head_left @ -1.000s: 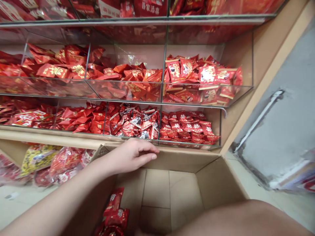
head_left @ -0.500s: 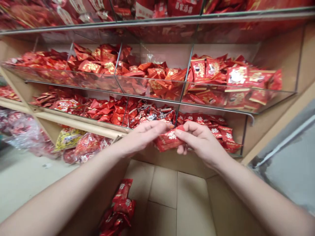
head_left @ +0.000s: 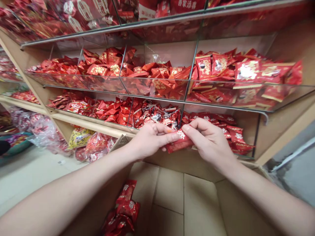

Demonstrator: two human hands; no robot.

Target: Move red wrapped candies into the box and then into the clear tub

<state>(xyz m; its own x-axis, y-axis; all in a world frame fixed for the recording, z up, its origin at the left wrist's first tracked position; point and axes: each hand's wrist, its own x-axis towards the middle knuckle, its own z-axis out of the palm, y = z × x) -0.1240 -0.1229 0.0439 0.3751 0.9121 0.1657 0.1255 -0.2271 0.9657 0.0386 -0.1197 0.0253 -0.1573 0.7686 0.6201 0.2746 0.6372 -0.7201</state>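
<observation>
A small red candy packet (head_left: 180,143) with white lettering is held level between my two hands, in front of the lower shelf. My left hand (head_left: 150,140) pinches its left end, thumb on top. On the right end, my right hand (head_left: 209,139) grips with thumb and curled fingers. Several similar red packets (head_left: 128,208) lie below, inside an open cardboard box (head_left: 169,188) under my forearms. Right behind my right hand, more packets of this look (head_left: 237,136) fill the shelf's right compartment.
A wooden shelf unit (head_left: 283,129) with clear dividers holds heaps of red packets (head_left: 159,73) on several levels. Bagged sweets (head_left: 97,146) and a yellow bag (head_left: 80,138) sit under it at the left. Further left stands a green basin (head_left: 18,149). A grey wall (head_left: 297,164) borders the right.
My left thumb and fingers have closed on the packet's left end, where they were lying flatter beside it. The view has shifted a little left. The packets in the box lie as before.
</observation>
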